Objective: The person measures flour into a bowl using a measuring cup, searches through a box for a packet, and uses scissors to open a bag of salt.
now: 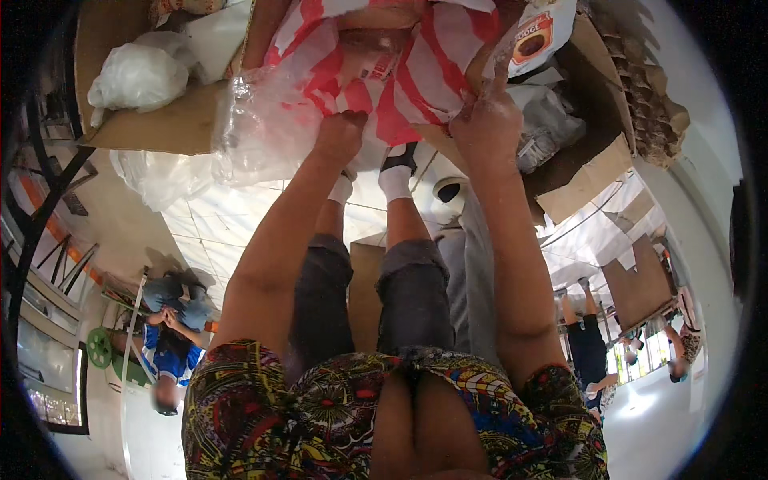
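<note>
A red-and-white striped plastic bag (414, 90) is spread out in front of me with its mouth open. My left hand (341, 137) is closed on its near edge, at the left. On the right, my right hand (487, 123) grips the bag's other side, with one finger stretched upward. Inside the opening a clear packet with red print (379, 66) shows in part. Left of the bag, a clear plastic bag (258, 129) hangs over the box flap. A white printed pouch (534, 36) is just beyond my right hand.
A cardboard box (162, 123) at left holds a knotted white plastic bag (141, 75). Another open cardboard box (582, 183) at right contains a crumpled clear bag (543, 126). Egg trays (645, 90) lean beside it. A seated person (174, 336) is at left; other people are at right.
</note>
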Demonstrator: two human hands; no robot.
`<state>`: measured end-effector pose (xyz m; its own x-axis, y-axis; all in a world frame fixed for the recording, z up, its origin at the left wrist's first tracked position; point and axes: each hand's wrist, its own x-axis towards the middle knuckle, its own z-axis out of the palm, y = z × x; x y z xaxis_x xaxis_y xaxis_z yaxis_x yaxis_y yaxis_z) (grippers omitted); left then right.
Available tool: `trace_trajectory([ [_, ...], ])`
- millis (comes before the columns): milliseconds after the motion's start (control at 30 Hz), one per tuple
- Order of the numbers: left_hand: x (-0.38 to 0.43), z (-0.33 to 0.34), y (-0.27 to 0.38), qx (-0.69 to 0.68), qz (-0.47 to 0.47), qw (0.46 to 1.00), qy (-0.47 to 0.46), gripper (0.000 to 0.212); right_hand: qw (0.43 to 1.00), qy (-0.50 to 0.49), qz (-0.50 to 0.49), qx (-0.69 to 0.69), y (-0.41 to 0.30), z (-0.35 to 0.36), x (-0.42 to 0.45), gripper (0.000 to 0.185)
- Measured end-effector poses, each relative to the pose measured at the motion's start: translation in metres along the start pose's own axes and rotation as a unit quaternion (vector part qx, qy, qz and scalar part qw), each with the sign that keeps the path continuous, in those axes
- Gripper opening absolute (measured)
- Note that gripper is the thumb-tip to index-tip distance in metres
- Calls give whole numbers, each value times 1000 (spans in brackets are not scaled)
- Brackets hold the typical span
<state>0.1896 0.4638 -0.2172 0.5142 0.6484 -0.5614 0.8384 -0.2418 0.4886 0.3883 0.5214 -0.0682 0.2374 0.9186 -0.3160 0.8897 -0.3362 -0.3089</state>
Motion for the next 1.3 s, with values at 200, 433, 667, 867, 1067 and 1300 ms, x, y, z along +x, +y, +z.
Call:
trace_trajectory([
  [200,-57,-93,17,30,46,998,-9,15,999,34,-23,8,5,6,-2,69],
  [433,-35,-67,20,50,62,993,-85,16,1000,16,3,13,2,2,-3,74],
  [667,47,-40,-23,344,250,904,-25,29,1000,16,-7,11,-2,6,-3,82],
  [867,18,-94,-19,305,138,940,-63,29,1000,5,17,8,7,8,-4,68],
  [1067,-19,-127,-14,312,83,943,-76,30,1000,5,2,3,-1,5,-7,67],
  [1300,-28,-149,-15,335,43,938,-83,30,996,-40,8,-77,0,10,-1,72],
])
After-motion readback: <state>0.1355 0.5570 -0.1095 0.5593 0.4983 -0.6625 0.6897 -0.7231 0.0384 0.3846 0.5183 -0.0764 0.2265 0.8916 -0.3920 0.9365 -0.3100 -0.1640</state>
